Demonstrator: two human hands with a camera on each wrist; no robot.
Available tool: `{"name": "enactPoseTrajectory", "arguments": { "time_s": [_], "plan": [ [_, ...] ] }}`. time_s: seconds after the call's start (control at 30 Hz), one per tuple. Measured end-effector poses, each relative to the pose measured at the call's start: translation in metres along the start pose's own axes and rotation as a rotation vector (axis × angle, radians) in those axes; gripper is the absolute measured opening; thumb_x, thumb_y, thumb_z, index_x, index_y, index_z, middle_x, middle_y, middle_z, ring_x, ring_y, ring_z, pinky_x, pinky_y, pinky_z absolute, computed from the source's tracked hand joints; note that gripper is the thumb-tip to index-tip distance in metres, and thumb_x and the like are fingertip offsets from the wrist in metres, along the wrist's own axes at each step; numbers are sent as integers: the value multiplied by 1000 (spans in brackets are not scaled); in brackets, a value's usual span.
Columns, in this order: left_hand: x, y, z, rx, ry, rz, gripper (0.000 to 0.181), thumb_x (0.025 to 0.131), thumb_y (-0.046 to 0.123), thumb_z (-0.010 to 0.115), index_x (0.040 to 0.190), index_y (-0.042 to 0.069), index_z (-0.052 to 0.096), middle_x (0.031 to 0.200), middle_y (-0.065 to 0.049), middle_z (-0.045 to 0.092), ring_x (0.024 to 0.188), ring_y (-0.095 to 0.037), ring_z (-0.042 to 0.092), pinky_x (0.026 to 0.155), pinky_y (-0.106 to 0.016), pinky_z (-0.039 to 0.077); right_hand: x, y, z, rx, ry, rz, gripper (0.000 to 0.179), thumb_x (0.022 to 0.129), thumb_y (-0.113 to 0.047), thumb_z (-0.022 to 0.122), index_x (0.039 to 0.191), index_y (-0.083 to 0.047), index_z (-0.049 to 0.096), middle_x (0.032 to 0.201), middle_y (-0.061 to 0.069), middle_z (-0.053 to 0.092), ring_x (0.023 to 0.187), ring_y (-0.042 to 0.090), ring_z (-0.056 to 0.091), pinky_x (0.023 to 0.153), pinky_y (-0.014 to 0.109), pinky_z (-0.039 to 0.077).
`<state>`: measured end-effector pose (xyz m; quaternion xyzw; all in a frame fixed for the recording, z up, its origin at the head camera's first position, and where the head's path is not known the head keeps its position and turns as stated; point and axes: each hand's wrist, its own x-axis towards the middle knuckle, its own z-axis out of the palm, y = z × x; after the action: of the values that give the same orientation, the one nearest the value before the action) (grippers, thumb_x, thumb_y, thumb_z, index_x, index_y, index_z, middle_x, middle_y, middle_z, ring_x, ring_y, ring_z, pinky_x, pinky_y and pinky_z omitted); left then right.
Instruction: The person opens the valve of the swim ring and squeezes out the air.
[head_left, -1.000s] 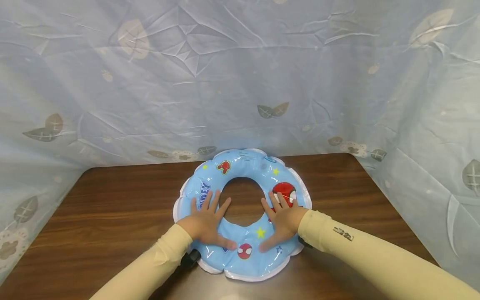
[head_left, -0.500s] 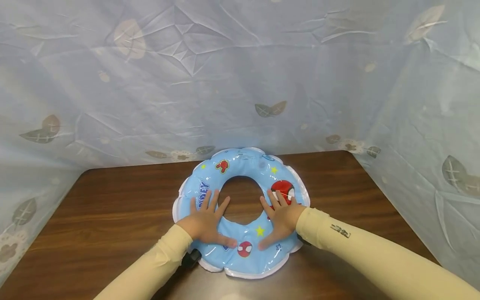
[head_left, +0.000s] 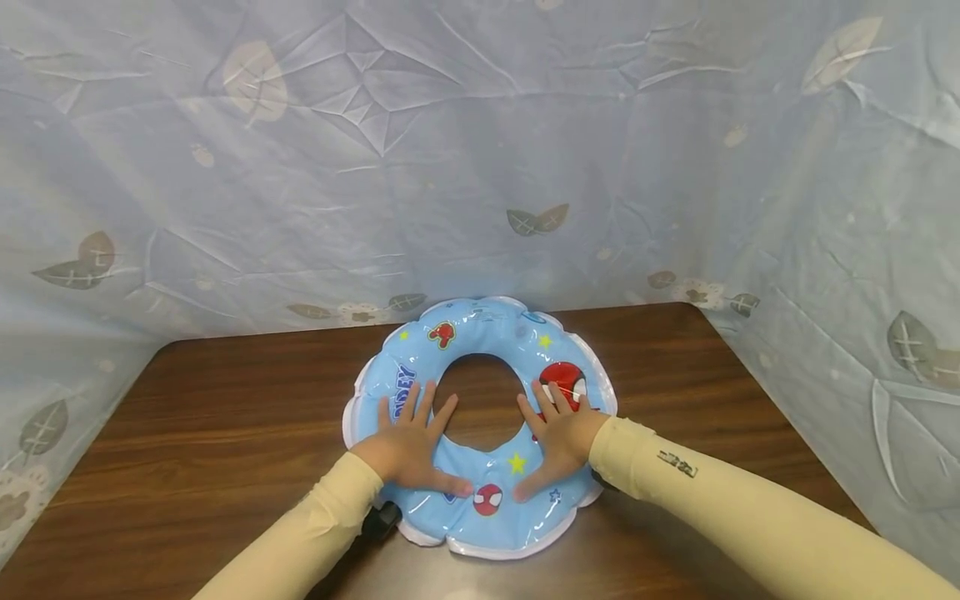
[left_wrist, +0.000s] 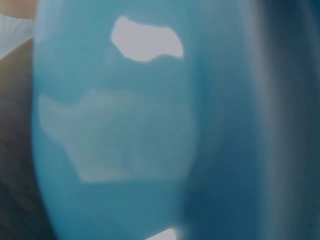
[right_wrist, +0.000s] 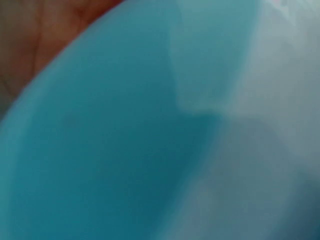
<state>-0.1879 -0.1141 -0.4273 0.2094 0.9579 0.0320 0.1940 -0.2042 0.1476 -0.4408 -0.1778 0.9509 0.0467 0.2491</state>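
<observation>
An inflated light-blue swim ring [head_left: 487,325] with a white scalloped edge, red cartoon faces and yellow stars lies flat on the table. On its near left side rests my left hand [head_left: 408,450], palm down with fingers spread. My right hand [head_left: 564,442] lies the same way on the near right side, fingertips over a large red face. Both thumbs point toward the small red face at the front. The left wrist view is filled by the ring's glossy blue wall [left_wrist: 115,135]. In the right wrist view a palm [right_wrist: 45,40] shows at the blue wall's upper left.
The brown wood-grain table [head_left: 225,433] extends to both sides of the ring. Behind it hangs a pale grey-blue curtain [head_left: 450,167] with leaf prints, which also closes in the left and right sides. The ring's far edge reaches the table's back edge.
Both hands stay spread on the swim ring, which keeps its place on the table. Only the head view has shifted slightly.
</observation>
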Motion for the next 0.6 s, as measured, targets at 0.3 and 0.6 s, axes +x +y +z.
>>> {"name": "enactPoseTrajectory", "arguments": {
  "time_s": [0.3,0.6],
  "plan": [
    [4,-7,6,-15,-6,13,138,66,98,56,168,18,8,173,-19,-6,157,-43,-13,115,-78,-5,3,-3,1,-20,10,14,148,55,-96,65,168,-22,6,175,10,-1,159,41,0,117,75,14],
    [2,-6,6,-25,12,22,137,68,97,57,168,17,9,173,-20,-4,157,-44,-11,115,-78,-6,2,-2,3,-22,10,11,147,56,-97,63,168,-21,5,175,10,-2,159,41,-2,118,75,13]
  ]
}}
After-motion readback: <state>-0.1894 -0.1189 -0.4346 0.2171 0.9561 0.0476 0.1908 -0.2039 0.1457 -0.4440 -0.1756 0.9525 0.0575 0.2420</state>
